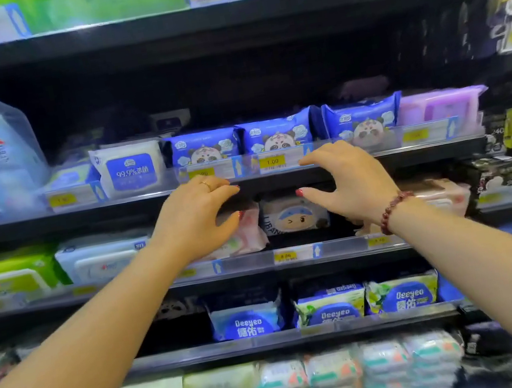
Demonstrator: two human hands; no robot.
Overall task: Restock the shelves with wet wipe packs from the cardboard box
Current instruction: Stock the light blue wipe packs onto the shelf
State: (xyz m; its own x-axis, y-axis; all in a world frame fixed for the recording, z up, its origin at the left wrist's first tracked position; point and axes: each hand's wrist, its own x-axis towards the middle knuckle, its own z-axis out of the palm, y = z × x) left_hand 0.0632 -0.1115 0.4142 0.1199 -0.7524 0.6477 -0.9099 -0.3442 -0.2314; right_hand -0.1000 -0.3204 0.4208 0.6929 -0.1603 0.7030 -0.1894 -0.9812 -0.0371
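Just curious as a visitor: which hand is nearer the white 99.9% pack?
Left. The left hand sits below and right of the white 99.9% pack; the right hand is much farther right, also lower.

Glossy plastic wipe packs (275,134), matt dark shelves (379,162)

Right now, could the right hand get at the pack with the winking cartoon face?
Probably yes: the right hand is open close to the winking-face pack, with nothing between them.
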